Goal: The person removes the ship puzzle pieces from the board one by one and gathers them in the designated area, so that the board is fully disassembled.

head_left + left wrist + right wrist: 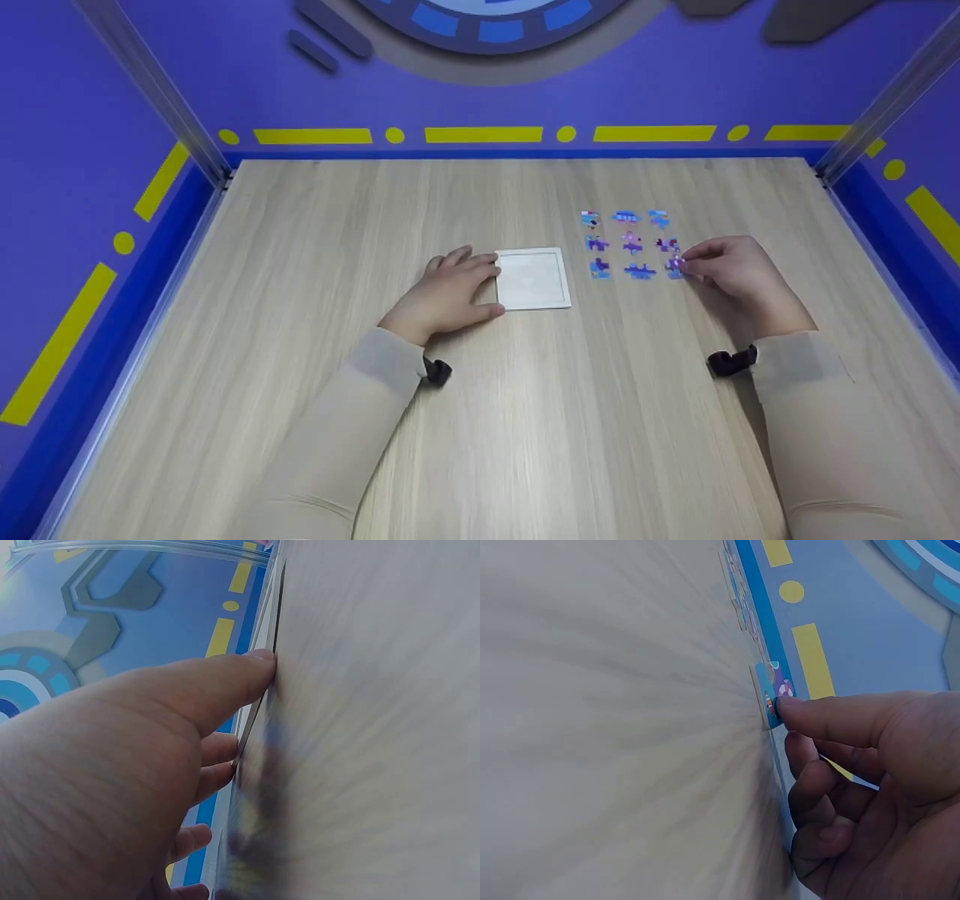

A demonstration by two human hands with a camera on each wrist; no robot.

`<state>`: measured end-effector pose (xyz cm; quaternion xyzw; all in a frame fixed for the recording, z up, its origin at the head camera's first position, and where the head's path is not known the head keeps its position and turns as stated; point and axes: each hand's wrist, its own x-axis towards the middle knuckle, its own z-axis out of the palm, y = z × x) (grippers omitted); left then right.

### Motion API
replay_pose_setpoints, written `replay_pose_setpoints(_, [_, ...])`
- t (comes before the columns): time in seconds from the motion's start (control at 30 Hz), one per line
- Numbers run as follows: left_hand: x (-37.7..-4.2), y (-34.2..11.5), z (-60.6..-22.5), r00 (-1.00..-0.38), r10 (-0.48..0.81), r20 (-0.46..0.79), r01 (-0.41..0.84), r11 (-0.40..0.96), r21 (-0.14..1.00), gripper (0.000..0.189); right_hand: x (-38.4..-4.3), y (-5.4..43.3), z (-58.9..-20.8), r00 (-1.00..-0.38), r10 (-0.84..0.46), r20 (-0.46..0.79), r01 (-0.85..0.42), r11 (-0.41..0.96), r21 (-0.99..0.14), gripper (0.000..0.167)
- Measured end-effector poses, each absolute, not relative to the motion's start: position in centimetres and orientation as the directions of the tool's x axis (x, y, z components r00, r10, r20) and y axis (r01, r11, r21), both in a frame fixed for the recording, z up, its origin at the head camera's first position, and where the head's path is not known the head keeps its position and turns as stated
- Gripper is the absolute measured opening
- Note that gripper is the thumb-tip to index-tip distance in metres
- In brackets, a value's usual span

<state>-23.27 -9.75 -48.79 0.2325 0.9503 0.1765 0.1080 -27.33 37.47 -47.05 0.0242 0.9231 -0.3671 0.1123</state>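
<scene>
A white square puzzle frame point(531, 279) lies flat on the table. My left hand point(450, 294) rests beside it, thumb and fingertips touching its left edge with the fingers fairly straight. To the frame's right, several colourful jigsaw pieces point(632, 241) lie apart from each other in three rows. At the near right corner of that group, my right hand point(731, 274) pinches a purple and blue jigsaw piece point(769, 701) between thumb and index finger. In the right wrist view the piece is tilted up from the table, and the other fingers are curled below it.
The wooden table point(480, 450) carries the frame and pieces. Blue panels with yellow marks point(484, 135) stand along its back and both sides. A black wrist camera mount point(437, 371) sits on the left cuff, another black mount point(731, 362) on the right cuff.
</scene>
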Motion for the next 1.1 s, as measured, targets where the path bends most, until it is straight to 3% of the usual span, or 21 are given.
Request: replay_pose_setpoints(1.1, [-23.34, -9.81, -48.88, -0.862, 0.496, -0.105, 0.425, 0.820, 0.383, 0.073, -27.26, 37.27, -47.11, -0.967, -0.034, -0.253, 0.138, 0.765, -0.630, 0.044])
